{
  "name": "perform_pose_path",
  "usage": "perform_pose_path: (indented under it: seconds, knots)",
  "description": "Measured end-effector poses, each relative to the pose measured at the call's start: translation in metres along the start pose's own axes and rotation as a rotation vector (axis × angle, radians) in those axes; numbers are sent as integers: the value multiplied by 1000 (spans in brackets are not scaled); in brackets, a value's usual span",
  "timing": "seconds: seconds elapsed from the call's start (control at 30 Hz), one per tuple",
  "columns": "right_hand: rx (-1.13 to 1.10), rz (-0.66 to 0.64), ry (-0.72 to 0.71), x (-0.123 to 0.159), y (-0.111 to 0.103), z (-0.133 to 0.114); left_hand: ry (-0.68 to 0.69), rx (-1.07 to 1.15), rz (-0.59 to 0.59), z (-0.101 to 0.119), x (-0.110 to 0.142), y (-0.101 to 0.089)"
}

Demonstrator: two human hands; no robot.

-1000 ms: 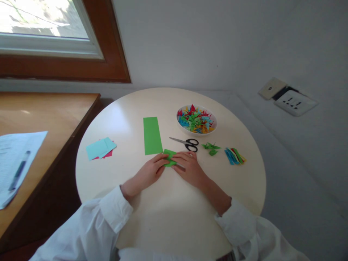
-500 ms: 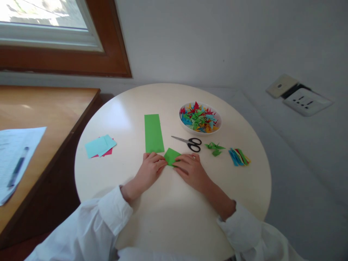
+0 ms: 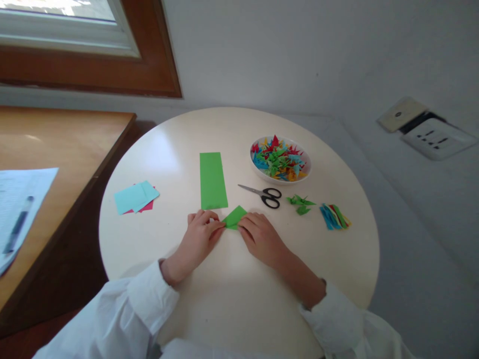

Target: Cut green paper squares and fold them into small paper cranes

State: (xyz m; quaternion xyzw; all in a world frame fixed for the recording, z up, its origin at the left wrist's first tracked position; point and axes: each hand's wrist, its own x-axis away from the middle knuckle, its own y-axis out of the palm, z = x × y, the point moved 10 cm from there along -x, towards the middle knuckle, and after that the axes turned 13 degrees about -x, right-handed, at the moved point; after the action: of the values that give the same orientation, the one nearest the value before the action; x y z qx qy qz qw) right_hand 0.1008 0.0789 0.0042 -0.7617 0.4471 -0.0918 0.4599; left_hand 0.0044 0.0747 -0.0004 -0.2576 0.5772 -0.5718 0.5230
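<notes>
Paper (image 3: 234, 217), a small green piece folded to a point at its far side, lay near the middle of the round white table (image 3: 220, 309) in the head view. The left hand (image 3: 197, 243) pinched its left corner between thumb and fingertips; the right hand (image 3: 264, 240) gripped its right side, the bent fingers hiding that corner. The piece looked very light and thin, stiff enough to keep a crease yet easily torn, and apt to slide on the smooth top. Its edges and corners seemed the best hold, under gentle fingertip pressure. A green strip (image 3: 213, 180) lay just beyond, with scissors (image 3: 272, 198) past the right hand and a bowl (image 3: 271, 179) of folded figures (image 3: 277, 160) farther off.
</notes>
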Motion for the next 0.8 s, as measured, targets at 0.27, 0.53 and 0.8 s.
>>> perform_pose_path:
  seconds: [0.27, 0.53, 0.8]
  knots:
    - [-29, 47, -3, -8, -2, 2, -35, 57, -36, -7, 1, 5]
    - [-69, 86, 81, -15, -2, 16, -56, 55, -20, -11, 6, -1]
    - [-32, 138, 124, -16, -4, 22, -70, 52, -23, -12, 10, -2]
